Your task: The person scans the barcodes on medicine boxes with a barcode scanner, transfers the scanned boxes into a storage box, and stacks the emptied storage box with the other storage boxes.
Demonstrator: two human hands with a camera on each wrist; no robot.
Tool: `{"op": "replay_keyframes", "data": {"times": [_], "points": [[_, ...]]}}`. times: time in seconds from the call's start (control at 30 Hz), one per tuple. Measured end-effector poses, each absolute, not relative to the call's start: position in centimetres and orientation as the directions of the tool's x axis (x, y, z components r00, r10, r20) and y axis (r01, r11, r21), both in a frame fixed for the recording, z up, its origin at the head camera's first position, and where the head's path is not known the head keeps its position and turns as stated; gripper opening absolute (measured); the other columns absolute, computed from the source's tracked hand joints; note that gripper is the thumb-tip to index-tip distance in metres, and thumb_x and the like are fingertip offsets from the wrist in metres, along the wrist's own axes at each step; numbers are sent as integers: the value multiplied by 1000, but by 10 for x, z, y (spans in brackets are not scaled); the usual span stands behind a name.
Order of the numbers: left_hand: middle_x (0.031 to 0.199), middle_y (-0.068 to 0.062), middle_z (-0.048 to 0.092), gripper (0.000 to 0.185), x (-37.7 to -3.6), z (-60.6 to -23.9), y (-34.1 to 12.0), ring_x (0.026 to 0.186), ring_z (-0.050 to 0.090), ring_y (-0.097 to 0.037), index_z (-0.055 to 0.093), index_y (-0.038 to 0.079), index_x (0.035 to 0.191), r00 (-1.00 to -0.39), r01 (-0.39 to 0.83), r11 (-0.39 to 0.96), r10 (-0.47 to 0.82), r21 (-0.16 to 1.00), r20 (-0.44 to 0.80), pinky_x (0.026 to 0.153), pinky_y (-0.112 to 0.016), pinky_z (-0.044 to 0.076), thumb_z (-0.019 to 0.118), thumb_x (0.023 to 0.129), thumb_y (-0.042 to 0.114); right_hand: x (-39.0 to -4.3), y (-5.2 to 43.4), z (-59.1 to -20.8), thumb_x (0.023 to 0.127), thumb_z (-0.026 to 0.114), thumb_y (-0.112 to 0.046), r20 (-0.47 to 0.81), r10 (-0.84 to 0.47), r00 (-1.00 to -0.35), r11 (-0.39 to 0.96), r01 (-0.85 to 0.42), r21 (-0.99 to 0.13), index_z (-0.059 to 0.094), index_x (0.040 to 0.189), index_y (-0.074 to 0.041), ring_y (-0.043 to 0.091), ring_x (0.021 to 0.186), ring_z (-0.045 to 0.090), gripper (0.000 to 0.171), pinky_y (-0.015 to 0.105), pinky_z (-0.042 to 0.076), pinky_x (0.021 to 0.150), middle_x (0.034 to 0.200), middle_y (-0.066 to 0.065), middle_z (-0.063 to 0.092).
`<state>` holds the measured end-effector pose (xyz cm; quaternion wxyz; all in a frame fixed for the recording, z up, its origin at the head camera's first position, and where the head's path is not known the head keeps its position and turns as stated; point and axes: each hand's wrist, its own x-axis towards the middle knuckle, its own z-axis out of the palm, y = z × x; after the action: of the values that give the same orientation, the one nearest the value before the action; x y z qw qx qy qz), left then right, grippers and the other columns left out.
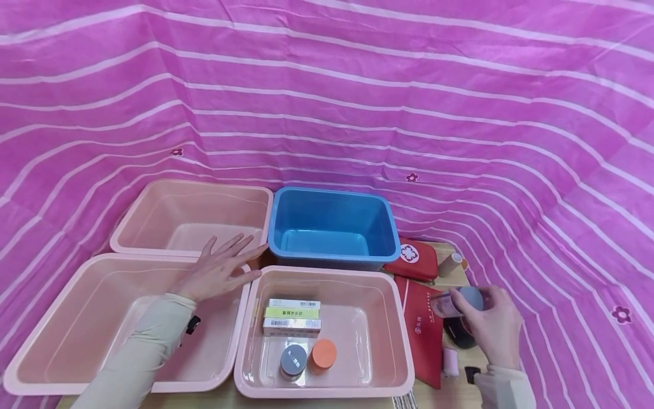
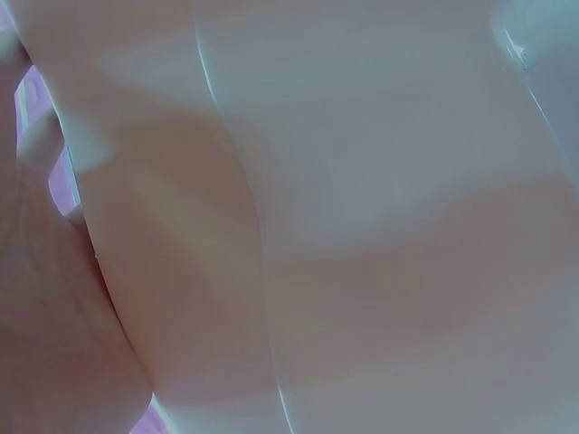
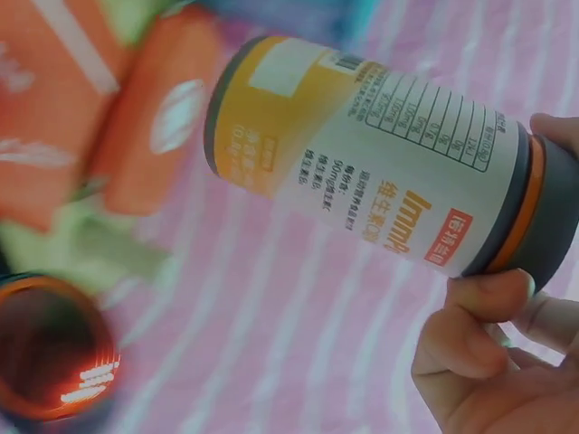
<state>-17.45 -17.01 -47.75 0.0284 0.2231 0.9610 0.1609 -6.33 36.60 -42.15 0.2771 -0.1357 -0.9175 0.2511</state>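
My right hand (image 1: 498,326) grips a vitamin bottle (image 3: 362,163) by its dark grey lid, above the right end of the table. The bottle has a white and yellow label and an orange ring under the lid; it is tilted onto its side. Below it stands a dark, round container (image 1: 461,334), partly hidden by the hand. My left hand (image 1: 219,275) spreads its fingers over the meeting rims of the pink bins, holding nothing. In the left wrist view, a pale pink bin wall (image 2: 380,298) fills most of the picture beside the hand.
A front pink bin (image 1: 378,389) contains medicine boxes (image 1: 292,317), a grey-lidded bottle (image 1: 293,361) and an orange-lidded one (image 1: 323,354). Behind it is a blue bin (image 1: 334,261). To the right lie a red pouch (image 1: 426,264), a red bag (image 1: 421,335) and a small pink cylinder (image 1: 451,362).
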Motion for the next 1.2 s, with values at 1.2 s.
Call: {"op": "replay_keyframes", "data": {"times": [1.2], "points": [[168,-9,33,61,-171,-480,-157,157,23,-36,36,45,157,-861,500,808,501,310,83,121,-73,6,53,100,58,-346,73,-445,91,79,-21,-157,-437,-886,898,-418,-140,71,106,-9,25,104,66,22,40,56,93,108,10,69]]}}
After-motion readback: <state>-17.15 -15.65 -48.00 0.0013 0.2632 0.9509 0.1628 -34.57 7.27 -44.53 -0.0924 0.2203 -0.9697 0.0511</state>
